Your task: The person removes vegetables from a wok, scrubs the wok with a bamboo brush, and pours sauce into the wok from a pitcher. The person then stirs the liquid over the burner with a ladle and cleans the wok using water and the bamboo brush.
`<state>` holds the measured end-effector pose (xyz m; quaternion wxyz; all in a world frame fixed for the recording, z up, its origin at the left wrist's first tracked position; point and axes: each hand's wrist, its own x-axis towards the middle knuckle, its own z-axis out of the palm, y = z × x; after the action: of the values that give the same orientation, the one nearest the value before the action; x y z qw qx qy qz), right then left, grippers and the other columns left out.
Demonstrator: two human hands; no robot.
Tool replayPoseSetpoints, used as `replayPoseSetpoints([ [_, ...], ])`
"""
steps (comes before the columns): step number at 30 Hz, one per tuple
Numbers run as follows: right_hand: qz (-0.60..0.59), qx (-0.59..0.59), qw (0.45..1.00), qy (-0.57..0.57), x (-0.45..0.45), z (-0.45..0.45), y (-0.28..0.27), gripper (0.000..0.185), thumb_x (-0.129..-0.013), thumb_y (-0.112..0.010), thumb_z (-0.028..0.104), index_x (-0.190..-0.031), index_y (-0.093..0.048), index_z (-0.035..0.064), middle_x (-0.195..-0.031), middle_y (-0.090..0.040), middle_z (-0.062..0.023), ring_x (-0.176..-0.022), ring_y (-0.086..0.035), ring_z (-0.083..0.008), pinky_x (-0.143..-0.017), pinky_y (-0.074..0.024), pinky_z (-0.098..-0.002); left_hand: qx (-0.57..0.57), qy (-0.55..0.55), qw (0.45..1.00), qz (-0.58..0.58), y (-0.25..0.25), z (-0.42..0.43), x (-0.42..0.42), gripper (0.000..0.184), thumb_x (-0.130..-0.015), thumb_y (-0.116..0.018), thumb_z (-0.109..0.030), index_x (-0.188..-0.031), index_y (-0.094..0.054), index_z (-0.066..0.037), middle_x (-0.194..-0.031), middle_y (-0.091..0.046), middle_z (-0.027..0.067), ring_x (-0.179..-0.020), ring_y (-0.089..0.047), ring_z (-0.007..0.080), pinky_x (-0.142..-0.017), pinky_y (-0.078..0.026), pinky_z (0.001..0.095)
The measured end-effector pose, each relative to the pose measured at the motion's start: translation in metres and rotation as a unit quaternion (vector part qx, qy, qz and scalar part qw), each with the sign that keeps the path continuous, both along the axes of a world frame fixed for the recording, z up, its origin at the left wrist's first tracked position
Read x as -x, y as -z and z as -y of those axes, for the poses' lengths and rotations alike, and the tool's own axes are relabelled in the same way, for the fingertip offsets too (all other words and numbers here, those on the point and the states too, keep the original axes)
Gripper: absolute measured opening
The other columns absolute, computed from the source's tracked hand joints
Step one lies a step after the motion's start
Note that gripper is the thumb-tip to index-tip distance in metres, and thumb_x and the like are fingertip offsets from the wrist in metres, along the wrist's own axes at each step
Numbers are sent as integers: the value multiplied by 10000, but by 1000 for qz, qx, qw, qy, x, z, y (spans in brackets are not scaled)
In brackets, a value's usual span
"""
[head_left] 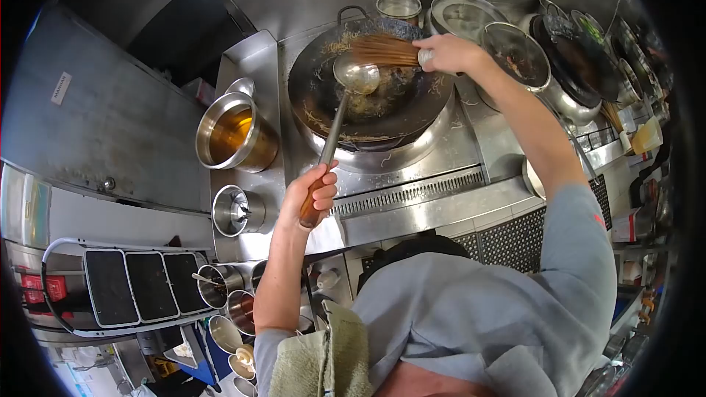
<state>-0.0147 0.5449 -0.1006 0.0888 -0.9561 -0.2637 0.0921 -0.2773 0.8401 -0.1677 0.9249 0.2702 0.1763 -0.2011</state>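
Observation:
A large dark wok (309, 88) sits on the steel range, with brown shreds of food stuck to its inside and liquid at its bottom. My left hand (312, 195) grips the wooden end of a ladle (357, 75), whose metal bowl is over the wok. My right hand (447, 54) is wrapped round the bound end of a bamboo wok brush (386, 51). The brush's bristles reach into the wok, just behind the ladle bowl. Whether the bristles touch the ladle I cannot tell.
Left of the wok stand a steel pot of amber liquid (234, 136) and a smaller steel container (237, 210). Behind and right are a round pot (398, 7), a wide pan (465, 16) and a strainer (516, 57). Several seasoning containers (241, 311) stand at lower left.

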Motion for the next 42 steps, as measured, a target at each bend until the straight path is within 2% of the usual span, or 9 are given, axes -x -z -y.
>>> replayPoseSetpoints([
  [5,-254,-181,950,-3,30,-13,17,651,-710,-686,282,-1315,-517,109,-1063,-650,-168,-879,-644,-242,-788,-506,-329,32,-13,999,4,5,13,-23,317,-975,-435,-158,-1177,-436,86,-774,-434,27,-487,-378,41,-356,-352,172],
  [9,-119,-197,973,-2,-20,6,63,645,-748,-678,255,-1336,-484,74,-999,-652,-116,-569,-592,-169,-486,-488,-293,198,-37,979,-5,13,14,-19,355,-984,-395,-163,-1207,-395,113,-790,-413,36,-521,-407,67,-401,-385,213],
  [16,-119,-61,987,-86,42,-16,32,678,-753,-678,322,-1362,-458,119,-1203,-584,-210,-1156,-536,-340,-1016,-389,-360,385,-110,916,-24,-29,50,3,419,-976,-399,-139,-1227,-312,185,-820,-406,74,-532,-445,98,-426,-449,234],
  [23,13,-65,994,-83,19,-28,-4,611,-712,-659,258,-1296,-533,133,-1105,-633,-194,-1007,-616,-337,-914,-473,-388,449,-108,886,-49,-57,58,20,400,-972,-412,-118,-1202,-331,198,-865,-426,83,-586,-470,113,-471,-451,242],
  [31,51,79,992,-80,33,-54,26,423,-745,-535,133,-1158,-602,72,-1074,-649,-168,-986,-627,-339,-864,-498,-438,338,-142,929,-45,-42,62,17,395,-954,-453,-92,-1213,-313,171,-844,-426,62,-558,-443,77,-434,-428,198],
  [36,62,64,995,-47,-21,1,22,613,-713,-648,317,-1298,-533,176,-1196,-597,-157,-1096,-565,-333,-952,-441,-398,-168,40,985,-27,-45,8,13,244,-922,-531,-169,-1085,-467,2,-731,-479,21,-506,-440,81,-404,-383,211],
  [39,68,-58,996,-3,-22,39,-40,645,-708,-683,286,-1317,-516,159,-1260,-570,-129,-1145,-550,-288,-978,-428,-362,-702,256,664,37,-76,-28,28,263,-894,-518,-156,-1094,-431,-9,-681,-572,112,-572,-599,210,-468,-486,334],
  [40,49,-125,991,-17,-16,40,-55,646,-715,-687,290,-1322,-511,158,-1265,-568,-129,-1152,-547,-278,-979,-424,-353,-704,255,661,38,-71,-43,29,263,-894,-518,-156,-1094,-431,-9,-681,-572,112,-572,-599,210,-468,-486,334],
  [42,15,-245,969,-40,7,27,-61,655,-725,-693,308,-1331,-499,154,-1259,-573,-138,-1146,-555,-260,-971,-424,-338,-916,268,247,167,-48,-65,28,272,-842,-536,-90,-1065,-419,12,-740,-629,215,-668,-644,363,-556,-507,486],
])
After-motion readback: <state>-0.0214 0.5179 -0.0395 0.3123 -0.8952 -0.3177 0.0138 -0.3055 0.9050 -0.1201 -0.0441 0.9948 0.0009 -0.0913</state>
